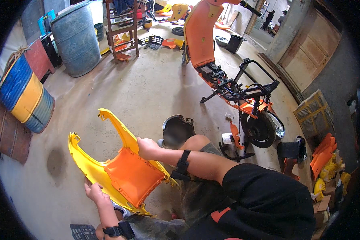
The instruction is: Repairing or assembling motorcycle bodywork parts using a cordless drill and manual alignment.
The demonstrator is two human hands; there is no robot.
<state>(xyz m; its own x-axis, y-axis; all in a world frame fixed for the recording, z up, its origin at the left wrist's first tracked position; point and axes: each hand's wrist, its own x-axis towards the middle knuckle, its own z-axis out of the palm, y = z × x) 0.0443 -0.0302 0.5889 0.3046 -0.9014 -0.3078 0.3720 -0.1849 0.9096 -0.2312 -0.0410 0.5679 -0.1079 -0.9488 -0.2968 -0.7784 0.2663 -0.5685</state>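
Step in hand (est.): 2-handed alignment of orange panel (134, 175) w/ yellow U-shaped fairing (93, 170). L grip (96, 193) grasped fairing's near L edge; R grip (149, 149) was closed on its R edge, beside orange panel. Assy was held above floor (144, 82), between blue-yellow drum (28, 94) at floor's L edge and part-stripped scooter (203, 42). Next move (est.) called for steady support, edges matched. Fairing looked smooth, w/ tabs at prong tips; fastening: couldn't tell.

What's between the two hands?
An orange panel, with a yellow panel along its sides, lies between the left hand and right hand in the head view.
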